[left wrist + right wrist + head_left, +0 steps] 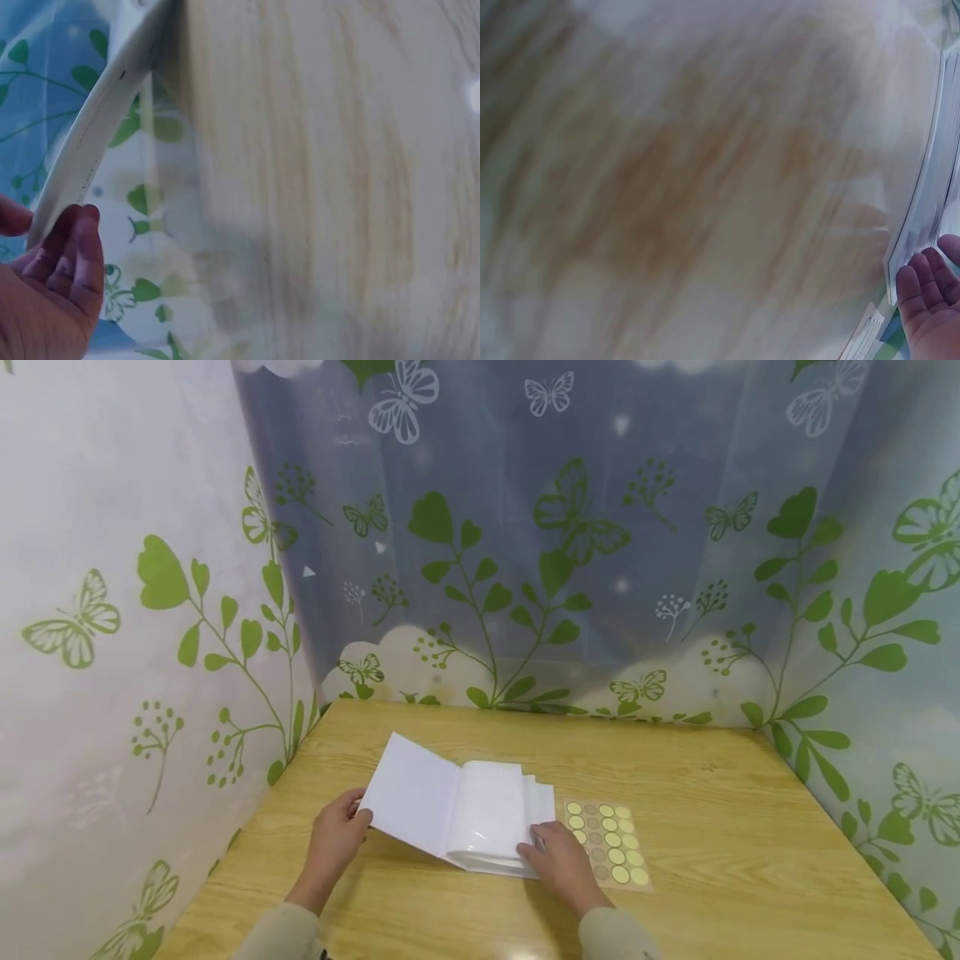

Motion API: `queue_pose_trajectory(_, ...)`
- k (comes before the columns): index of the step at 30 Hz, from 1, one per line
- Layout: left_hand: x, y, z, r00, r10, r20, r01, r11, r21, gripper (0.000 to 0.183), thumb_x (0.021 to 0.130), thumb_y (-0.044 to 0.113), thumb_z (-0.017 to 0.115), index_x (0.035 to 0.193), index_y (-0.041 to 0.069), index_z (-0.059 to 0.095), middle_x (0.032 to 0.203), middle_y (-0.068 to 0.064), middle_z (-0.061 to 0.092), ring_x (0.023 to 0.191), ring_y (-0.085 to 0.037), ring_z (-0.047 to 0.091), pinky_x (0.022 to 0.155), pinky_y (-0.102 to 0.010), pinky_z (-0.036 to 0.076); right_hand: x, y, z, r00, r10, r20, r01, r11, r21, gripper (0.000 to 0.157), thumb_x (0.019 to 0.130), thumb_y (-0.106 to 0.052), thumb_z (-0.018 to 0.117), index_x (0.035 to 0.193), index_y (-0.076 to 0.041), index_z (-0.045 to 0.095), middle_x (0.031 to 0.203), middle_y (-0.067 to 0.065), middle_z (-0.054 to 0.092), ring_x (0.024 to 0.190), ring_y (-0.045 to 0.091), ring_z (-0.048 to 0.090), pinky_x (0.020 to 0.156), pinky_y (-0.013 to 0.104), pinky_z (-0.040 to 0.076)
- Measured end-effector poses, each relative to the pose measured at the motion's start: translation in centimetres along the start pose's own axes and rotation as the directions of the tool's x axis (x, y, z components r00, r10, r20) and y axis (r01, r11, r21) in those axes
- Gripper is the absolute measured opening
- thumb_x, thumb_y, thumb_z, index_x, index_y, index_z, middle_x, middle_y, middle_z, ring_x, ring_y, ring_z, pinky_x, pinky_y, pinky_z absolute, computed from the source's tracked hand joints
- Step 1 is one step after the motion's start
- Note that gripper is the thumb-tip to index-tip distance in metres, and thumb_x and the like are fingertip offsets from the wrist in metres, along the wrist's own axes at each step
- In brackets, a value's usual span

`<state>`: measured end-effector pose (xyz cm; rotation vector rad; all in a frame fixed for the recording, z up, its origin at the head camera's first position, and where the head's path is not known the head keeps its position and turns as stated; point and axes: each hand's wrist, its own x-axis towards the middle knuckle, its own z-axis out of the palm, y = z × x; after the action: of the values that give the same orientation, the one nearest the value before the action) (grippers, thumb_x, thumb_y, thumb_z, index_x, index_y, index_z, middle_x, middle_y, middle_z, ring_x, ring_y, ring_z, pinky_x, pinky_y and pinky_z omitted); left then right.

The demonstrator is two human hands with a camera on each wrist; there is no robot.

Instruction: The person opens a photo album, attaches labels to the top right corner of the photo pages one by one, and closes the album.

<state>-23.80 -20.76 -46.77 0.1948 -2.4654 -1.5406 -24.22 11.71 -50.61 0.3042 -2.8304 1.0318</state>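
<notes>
A white photo album with glossy sleeve pages lies open on the table, its front cover lifted at a slant to the left. My left hand pinches the outer edge of that cover between thumb and fingers; the left wrist view shows the cover edge-on in the left hand. At the album's lower right, my right hand holds the page edges, thumb on top. In the right wrist view the fingers of the right hand lie under the album's edge.
A sheet of round yellow stickers lies just right of the album, partly covered by my right hand. The wood-grain table is bordered by butterfly-and-leaf patterned curtains at the back and both sides.
</notes>
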Motion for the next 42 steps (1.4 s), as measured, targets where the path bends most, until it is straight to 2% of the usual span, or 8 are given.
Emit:
queue_pose_trajectory(8,0.6,-1.9,-0.2,0.998,-0.045,0.038,0.030,0.944,0.328,0.044,0.090,0.013,0.056,0.127,-0.011,0.057,0.117,-0.029,0.064,0.103,-0.041,0.062,0.086,-0.053,0.051,0.0,-0.1,-0.1,0.999,-0.041,0.000,0.041,0.998,-0.038,0.041,0.091,-0.025,0.067,0.116,0.007,0.066,0.116,0.024,0.063,0.112,0.043,0.058,0.100,0.055,0.044)
queue_pose_trajectory(14,0.8,-3.2,0.2,0.993,-0.027,0.115,-0.049,0.789,0.613,0.047,0.086,0.020,0.063,0.120,-0.013,0.060,0.117,-0.032,0.058,0.110,-0.051,0.053,0.088,-0.067,0.042,-0.1,0.0,-0.1,0.998,-0.065,0.013,0.065,0.996,-0.054,0.039,0.092,-0.025,0.066,0.116,0.007,0.066,0.117,0.025,0.062,0.113,0.044,0.057,0.099,0.056,0.044)
queue_pose_trajectory(17,0.7,-3.5,0.7,0.984,-0.042,0.173,-0.086,0.737,0.670,0.050,0.083,0.023,0.067,0.119,-0.012,0.061,0.115,-0.030,0.055,0.109,-0.050,0.051,0.088,-0.069,0.041,-0.2,0.1,0.0,0.998,-0.054,0.026,0.055,0.997,-0.050,0.037,0.094,-0.023,0.065,0.116,0.006,0.067,0.118,0.025,0.062,0.114,0.044,0.057,0.099,0.057,0.044)
queue_pose_trajectory(21,0.6,-3.1,1.7,0.974,-0.041,0.222,-0.127,0.713,0.689,0.055,0.080,0.022,0.070,0.124,-0.009,0.060,0.122,-0.032,0.053,0.117,-0.051,0.047,0.094,-0.070,0.036,-0.2,0.1,0.0,0.998,-0.040,0.040,0.042,0.998,-0.044,0.035,0.095,-0.022,0.064,0.117,0.005,0.067,0.119,0.025,0.062,0.115,0.044,0.056,0.100,0.057,0.043)
queue_pose_trajectory(26,0.5,-1.6,3.5,0.959,0.068,0.275,-0.235,0.734,0.638,0.051,0.087,0.024,0.069,0.126,-0.008,0.060,0.129,-0.032,0.054,0.125,-0.050,0.045,0.102,-0.066,0.035,0.0,0.0,0.1,0.999,-0.041,0.029,0.042,0.998,-0.042,0.034,0.096,-0.021,0.062,0.117,0.005,0.067,0.120,0.024,0.062,0.115,0.043,0.057,0.100,0.057,0.043)
queue_pose_trajectory(32,0.6,0.2,6.3,0.875,0.263,0.407,-0.454,0.738,0.499,0.057,0.094,0.040,0.065,0.129,-0.005,0.059,0.133,-0.027,0.055,0.126,-0.044,0.049,0.102,-0.058,0.041,0.1,-0.1,0.0,0.999,-0.052,0.016,0.053,0.998,-0.041,0.033,0.094,-0.013,0.060,0.121,0.006,0.065,0.120,0.023,0.062,0.114,0.042,0.058,0.100,0.056,0.044)
queue_pose_trajectory(37,0.3,1.6,8.4,0.797,0.321,0.512,-0.578,0.650,0.493,0.070,0.090,0.052,0.068,0.135,0.000,0.057,0.138,-0.022,0.052,0.127,-0.038,0.049,0.101,-0.053,0.045,0.0,0.3,-0.1,0.999,-0.036,0.011,0.037,0.998,-0.049,0.037,0.094,-0.012,0.061,0.126,0.006,0.061,0.125,0.025,0.059,0.117,0.043,0.056,0.102,0.057,0.042)
queue_pose_trajectory(42,0.0,2.9,10.1,0.767,0.347,0.539,-0.630,0.564,0.534,0.071,0.087,0.053,0.071,0.135,0.003,0.057,0.138,-0.019,0.053,0.127,-0.035,0.050,0.100,-0.050,0.046,0.0,0.6,-0.1,0.998,-0.042,0.039,0.043,0.998,-0.044,0.042,0.095,-0.016,0.062,0.131,0.005,0.058,0.136,0.027,0.053,0.126,0.046,0.049,0.106,0.059,0.037)
